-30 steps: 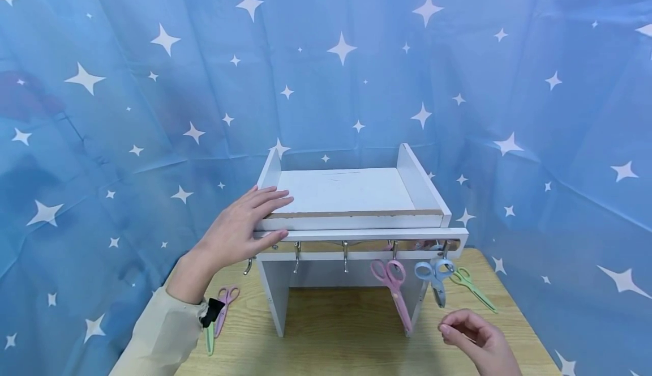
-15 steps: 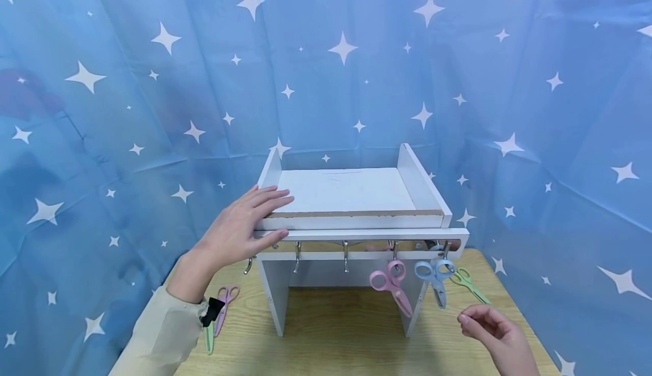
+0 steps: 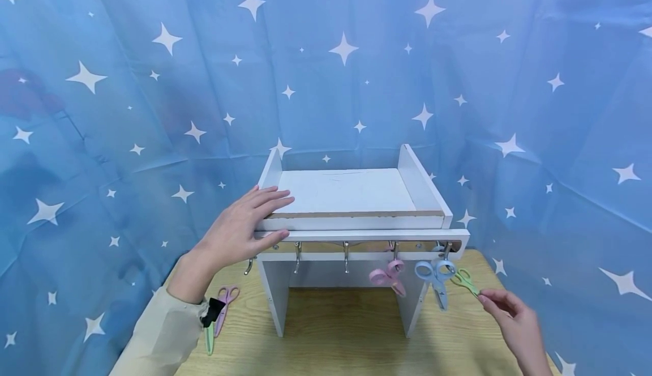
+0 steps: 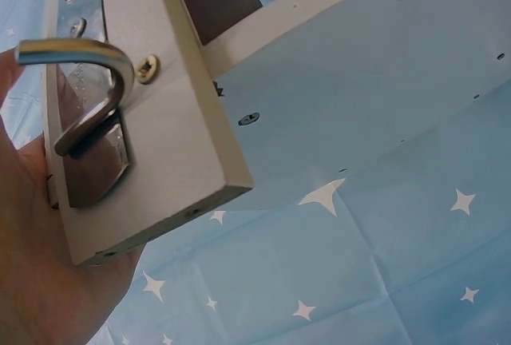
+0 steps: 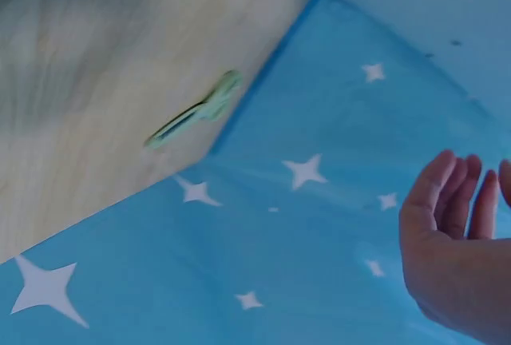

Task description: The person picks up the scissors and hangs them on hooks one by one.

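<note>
My left hand (image 3: 244, 226) rests on the left front corner of a white wooden rack (image 3: 351, 222), fingers extended over its edge and thumb along the hook rail (image 3: 321, 234). Pink scissors (image 3: 389, 277) and blue scissors (image 3: 437, 277) hang by their handles from two hooks at the rail's right. To the right, my right hand (image 3: 514, 322) is over the table, its fingertips overlapping the blade end of green scissors (image 3: 462, 277) in the head view. The right wrist view shows those green scissors (image 5: 206, 107) lying apart from the hand (image 5: 451, 241), which holds nothing.
Purple scissors (image 3: 224, 308) and a green blade (image 3: 209, 339) lie on the wooden table (image 3: 336, 330), partly behind the left wrist. Other metal hooks (image 3: 297, 257) on the rail bear nothing. A blue star-printed cloth (image 3: 326, 104) surrounds the table.
My right hand has moved right and slightly up, away from the hanging blue scissors to the green ones. The hanging pink scissors swing on their hook. The left hand stays put.
</note>
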A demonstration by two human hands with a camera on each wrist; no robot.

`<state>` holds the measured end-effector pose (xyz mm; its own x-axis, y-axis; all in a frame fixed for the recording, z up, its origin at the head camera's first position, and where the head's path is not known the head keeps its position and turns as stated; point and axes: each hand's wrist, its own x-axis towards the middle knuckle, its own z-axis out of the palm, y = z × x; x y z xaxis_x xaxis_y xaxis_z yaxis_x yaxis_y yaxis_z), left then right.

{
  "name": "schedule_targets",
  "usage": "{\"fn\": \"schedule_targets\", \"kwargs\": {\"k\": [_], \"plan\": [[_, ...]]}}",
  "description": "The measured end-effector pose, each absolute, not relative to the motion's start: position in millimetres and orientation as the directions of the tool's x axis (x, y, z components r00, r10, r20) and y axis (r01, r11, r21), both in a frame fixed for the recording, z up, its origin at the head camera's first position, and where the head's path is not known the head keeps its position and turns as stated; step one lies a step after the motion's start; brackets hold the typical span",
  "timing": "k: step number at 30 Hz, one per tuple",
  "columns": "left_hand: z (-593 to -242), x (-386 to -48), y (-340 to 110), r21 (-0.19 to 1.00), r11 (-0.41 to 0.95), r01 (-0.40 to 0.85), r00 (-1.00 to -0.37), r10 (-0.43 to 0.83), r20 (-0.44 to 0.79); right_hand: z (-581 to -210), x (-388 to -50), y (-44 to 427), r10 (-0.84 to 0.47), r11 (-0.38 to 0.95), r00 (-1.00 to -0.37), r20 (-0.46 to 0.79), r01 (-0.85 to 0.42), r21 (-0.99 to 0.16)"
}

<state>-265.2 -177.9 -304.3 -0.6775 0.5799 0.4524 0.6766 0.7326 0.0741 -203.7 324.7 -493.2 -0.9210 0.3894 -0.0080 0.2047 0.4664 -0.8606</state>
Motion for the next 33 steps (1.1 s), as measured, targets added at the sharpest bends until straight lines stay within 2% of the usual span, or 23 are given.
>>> {"fn": "schedule_targets", "kwargs": {"k": [6, 16, 25, 33], "plan": [[-304.5, -264.6, -178.0, 0.078, 0.735, 0.673, -0.682, 0.577, 0.449, -512.3, -225.9, 348.7, 0.400, 0.562, -0.913, 0.072, 0.182, -0.807], [-305.1, -265.3, -177.9, 0.076, 0.728, 0.681, -0.674, 0.583, 0.453, -541.4, -259.6, 390.6, 0.442, 0.580, -0.896, -0.030, 0.312, -0.752], [-304.3, -266.1, -178.5, 0.065, 0.726, 0.684, -0.669, 0.589, 0.454, -576.2, -273.2, 409.5, 0.440, 0.658, -0.898, 0.008, 0.317, -0.683], [-305.2, -266.5, -178.3, 0.063, 0.727, 0.684, -0.668, 0.590, 0.454, -603.3, -279.9, 419.4, 0.461, 0.673, -0.887, -0.006, 0.354, -0.649]]}}
